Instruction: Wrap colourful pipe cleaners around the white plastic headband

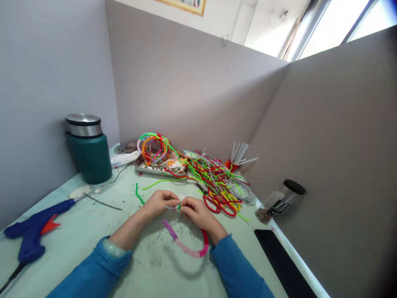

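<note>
Over the middle of the table, a partly formed hoop wrapped in purple, pink and red pipe cleaner (189, 251) hangs in a curve below my hands. My right hand (197, 212) is closed in a pinch on the hoop's upper part, beside a small green wrap (179, 206). With its fingertips pinched, my left hand (161, 203) grips the pale bare end of the hoop, close to the green bit. The purple end is free. Just left of my left hand lies a short green pipe cleaner (139, 193). Red-handled scissors (220, 205) rest to the right of my hands.
A metal tray (161, 169) holds finished colourful rings and small pieces, beside a tangled pile of pipe cleaners (211, 171). A blue glue gun (37, 227) and green flask (89, 155) stand left. On the right are a clear jar (279, 202) and a black phone-like slab (282, 263).
</note>
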Tool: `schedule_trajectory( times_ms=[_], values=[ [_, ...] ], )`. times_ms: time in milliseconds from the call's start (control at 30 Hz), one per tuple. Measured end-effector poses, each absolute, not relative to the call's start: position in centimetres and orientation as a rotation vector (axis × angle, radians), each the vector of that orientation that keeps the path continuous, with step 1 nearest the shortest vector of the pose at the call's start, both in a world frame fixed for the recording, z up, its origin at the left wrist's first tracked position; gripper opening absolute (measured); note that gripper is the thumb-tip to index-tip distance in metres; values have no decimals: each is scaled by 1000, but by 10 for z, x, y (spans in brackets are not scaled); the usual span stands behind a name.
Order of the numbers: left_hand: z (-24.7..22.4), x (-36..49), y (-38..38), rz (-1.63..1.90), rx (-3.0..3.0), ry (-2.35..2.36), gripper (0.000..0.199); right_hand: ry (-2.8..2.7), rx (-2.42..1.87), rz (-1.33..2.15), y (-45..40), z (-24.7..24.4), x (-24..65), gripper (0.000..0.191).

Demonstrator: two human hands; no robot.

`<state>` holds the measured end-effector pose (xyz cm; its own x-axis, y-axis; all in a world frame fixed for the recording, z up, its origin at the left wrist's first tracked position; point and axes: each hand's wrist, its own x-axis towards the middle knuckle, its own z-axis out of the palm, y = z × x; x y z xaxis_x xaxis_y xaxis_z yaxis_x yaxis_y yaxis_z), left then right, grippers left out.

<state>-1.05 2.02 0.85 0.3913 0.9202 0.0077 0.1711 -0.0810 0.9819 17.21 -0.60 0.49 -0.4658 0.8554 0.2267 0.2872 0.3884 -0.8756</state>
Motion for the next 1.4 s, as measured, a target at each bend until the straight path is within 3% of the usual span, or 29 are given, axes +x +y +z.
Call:
schedule_trajectory(
  times_ms=[933,1033,1233,1300,1400],
  values=[
    [14,-2,19,965,1617,1015,26,-1943,-982,614,-6,6,167,9],
    [14,-6,21,1127,1735,1109,30,-1883,-1019,562,-2,6,173,10],
    [26,-14,13,1891,1914,1498,20,-1571,-1132,429,9,5,185,11],
    [28,-12,9,1820,1935,1468,19,-1485,-1133,396,10,5,186,12],
    [25,-5,9,1439,1907,1282,27,-1414,-1124,338,8,8,185,12]
  ],
)
